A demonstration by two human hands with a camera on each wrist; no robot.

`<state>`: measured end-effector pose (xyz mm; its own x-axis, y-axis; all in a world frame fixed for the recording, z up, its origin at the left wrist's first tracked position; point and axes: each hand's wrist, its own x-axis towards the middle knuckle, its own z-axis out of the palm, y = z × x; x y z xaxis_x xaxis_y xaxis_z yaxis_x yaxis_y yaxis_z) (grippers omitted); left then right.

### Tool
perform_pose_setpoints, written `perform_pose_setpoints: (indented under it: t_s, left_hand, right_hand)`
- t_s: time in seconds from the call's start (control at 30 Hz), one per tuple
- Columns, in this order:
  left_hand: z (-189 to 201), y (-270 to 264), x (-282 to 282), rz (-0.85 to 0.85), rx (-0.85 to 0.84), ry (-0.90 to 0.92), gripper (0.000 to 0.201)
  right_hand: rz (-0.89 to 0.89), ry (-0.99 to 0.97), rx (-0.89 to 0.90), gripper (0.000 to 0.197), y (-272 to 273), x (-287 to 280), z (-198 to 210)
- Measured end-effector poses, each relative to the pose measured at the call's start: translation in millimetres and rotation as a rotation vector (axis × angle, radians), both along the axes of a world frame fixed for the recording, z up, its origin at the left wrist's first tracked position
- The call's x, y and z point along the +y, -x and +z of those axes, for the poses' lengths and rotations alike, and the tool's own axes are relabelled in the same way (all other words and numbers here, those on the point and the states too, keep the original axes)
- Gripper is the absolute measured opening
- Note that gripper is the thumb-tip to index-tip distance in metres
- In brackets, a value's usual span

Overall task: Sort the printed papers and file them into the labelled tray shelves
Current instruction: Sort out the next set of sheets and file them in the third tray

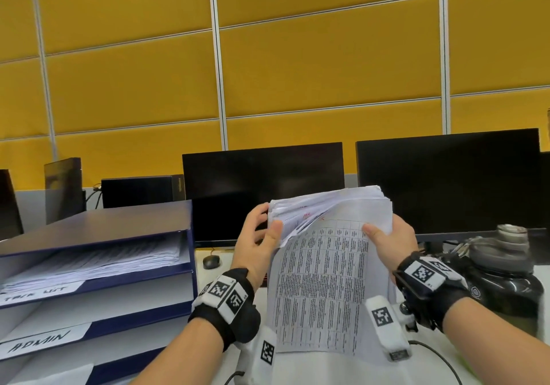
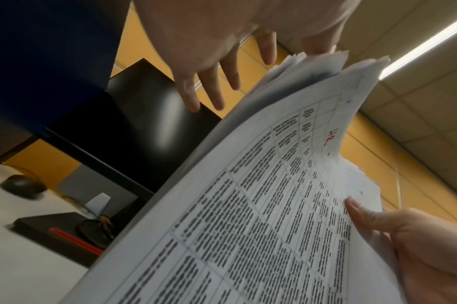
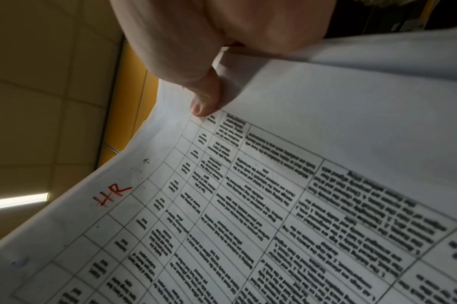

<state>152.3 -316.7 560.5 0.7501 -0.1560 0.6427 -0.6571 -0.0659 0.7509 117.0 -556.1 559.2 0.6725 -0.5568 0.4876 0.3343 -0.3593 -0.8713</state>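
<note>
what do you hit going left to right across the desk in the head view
Blue tray shelves → computer mouse → left hand → stack of printed papers → right hand → dark water bottle.

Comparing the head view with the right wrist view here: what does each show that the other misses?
Only the head view shows the tray shelves, their ADMIN label, both monitors and the left hand. Only the right wrist view makes the red HR mark readable on the top sheet. Both show the paper stack with its printed table, pinched by the right hand.
</note>
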Motion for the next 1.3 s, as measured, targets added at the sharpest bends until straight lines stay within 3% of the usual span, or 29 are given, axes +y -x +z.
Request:
perform_pose_setpoints:
  t_s: [0.1, 0.27, 0.33, 0.5, 0.63, 0.77, 0.9, 1.17, 1.3]
  left_hand:
    - [6, 0, 3, 0.178, -0.093, 0.021, 0.038]
    - [16, -1, 3, 0.313, -0.237, -0.024, 0.013]
    - [18, 1, 2, 0.322, -0.228, -0.065, 0.013]
    - [16, 3, 6, 0.29, -0.127, -0.187, 0.037]
    - [28, 5, 5, 0.357, -0.125, -0.194, 0.026]
    - [48, 9, 0, 0.391, -0.083, -0.337, 0.007]
    - [61, 15, -8, 0.427, -0.09, -0.385, 0.014]
    - [70, 14, 6, 0.586, -0.046, -0.159, 0.014]
    - [61, 12, 18, 0.478, 0.0, -0.026, 0.012]
  right_hand:
    - [0.013, 0.023, 0.004, 0.03, 2, -2, -2]
    - [0.029, 0.037, 0.006, 0.033, 5, -3, -3]
    - [0.041, 0.045, 0.009, 0.034, 7, -3, -4]
    - [0.047, 0.048, 0.003, 0.031, 13, -1, -3]
    - [0.062, 0.067, 0.0, 0.028, 16, -1, -2]
    - [0.076, 0.077, -0.003, 0.025, 16, -1, -2]
    - [0.085, 0.101, -0.007, 0.024, 18, -1, -3]
    - [0.056, 0.087, 0.017, 0.028, 19, -1, -2]
    - [0.037, 0.062, 0.015, 0.03, 20, 1, -2]
